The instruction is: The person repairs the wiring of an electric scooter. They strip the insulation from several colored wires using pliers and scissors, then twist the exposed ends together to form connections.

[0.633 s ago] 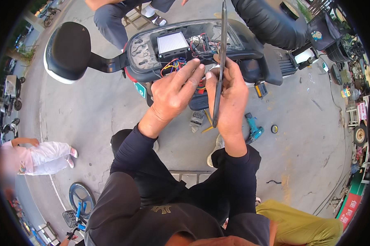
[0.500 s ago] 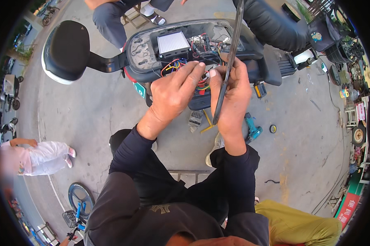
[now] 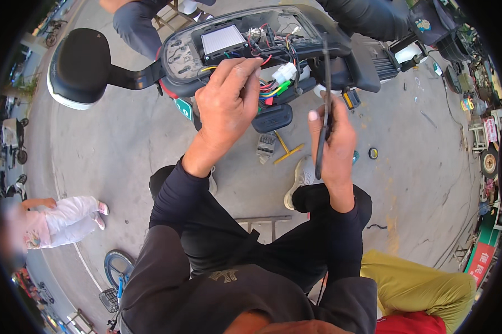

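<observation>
An electric scooter's open rear body (image 3: pixel 178 69) lies before me, its wiring exposed beside a silver finned control box (image 3: pixel 223 40). My left hand (image 3: pixel 226 94) is closed at the wires, its fingertips pinching what looks like a red wire (image 3: pixel 267 59). Just right of it a white plug connector (image 3: pixel 285 72) and a green connector (image 3: pixel 284 87) hang with several coloured wires. Apart from the scooter, my right hand (image 3: pixel 337 142) is closed around a long, thin, dark rod-like tool (image 3: pixel 326 83), held upright between thumb and fingers; its exact kind is unclear.
A black backrest (image 3: pixel 81 64) juts out at the left. On the ground lie a grey glove-like item (image 3: pixel 266 146), a yellow T-handled tool (image 3: pixel 287 149) and a tape roll (image 3: pixel 373 153). One person sits beyond the scooter; another person in yellow-green trousers (image 3: pixel 418 284) is close at my right.
My right hand has moved right and away from the wires with the dark tool. The white connector has come into view. My left hand has shifted slightly left and up.
</observation>
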The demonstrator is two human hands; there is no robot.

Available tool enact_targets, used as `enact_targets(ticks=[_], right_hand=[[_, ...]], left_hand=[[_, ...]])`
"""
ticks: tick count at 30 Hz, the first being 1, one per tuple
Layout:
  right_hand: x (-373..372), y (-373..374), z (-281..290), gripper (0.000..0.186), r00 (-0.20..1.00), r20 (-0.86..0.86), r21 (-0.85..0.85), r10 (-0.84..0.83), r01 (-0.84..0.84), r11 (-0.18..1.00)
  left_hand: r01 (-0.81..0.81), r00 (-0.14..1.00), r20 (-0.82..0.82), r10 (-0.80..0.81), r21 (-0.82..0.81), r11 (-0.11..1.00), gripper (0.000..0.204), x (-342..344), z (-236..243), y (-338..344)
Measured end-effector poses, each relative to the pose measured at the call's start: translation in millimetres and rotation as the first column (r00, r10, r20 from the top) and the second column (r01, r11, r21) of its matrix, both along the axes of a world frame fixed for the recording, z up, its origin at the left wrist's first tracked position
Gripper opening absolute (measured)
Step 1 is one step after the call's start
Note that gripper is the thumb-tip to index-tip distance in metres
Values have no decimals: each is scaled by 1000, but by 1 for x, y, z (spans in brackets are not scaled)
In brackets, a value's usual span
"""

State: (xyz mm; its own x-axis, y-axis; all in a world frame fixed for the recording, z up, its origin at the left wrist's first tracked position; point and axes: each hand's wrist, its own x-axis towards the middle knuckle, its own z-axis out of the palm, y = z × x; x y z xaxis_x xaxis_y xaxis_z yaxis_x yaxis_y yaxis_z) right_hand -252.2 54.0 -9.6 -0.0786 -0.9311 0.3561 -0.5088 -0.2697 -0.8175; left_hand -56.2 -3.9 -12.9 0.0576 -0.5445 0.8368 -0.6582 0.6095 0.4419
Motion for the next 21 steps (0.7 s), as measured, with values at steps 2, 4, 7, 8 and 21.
enact_targets(ticks=[2, 4, 7, 8, 21], right_hand=[[5, 4, 3, 40, 993, -115, -72, -22, 13, 997], [11, 3, 1, 46, 981, -195, -86, -18, 1, 996], [22, -1, -3, 49, 946, -325, -186, -11, -52, 981], [27, 0, -1, 49, 936, -351, -180, -18, -48, 983], [40, 5, -3, 41, 947, -319, -66, 34, -58, 996]], left_hand=[[37, 995, -92, -30, 78, 996, 16, -6, 7, 4], [57, 992, -122, -43, 115, 992, 14, -10, 11, 5], [2, 999, -48, 4, 138, 990, 12, -7, 17, 7], [4, 995, -95, 10, 148, 989, 11, -4, 8, 3], [310, 883, -465, -65, 474, 824, 16, 0, 18, 12]])
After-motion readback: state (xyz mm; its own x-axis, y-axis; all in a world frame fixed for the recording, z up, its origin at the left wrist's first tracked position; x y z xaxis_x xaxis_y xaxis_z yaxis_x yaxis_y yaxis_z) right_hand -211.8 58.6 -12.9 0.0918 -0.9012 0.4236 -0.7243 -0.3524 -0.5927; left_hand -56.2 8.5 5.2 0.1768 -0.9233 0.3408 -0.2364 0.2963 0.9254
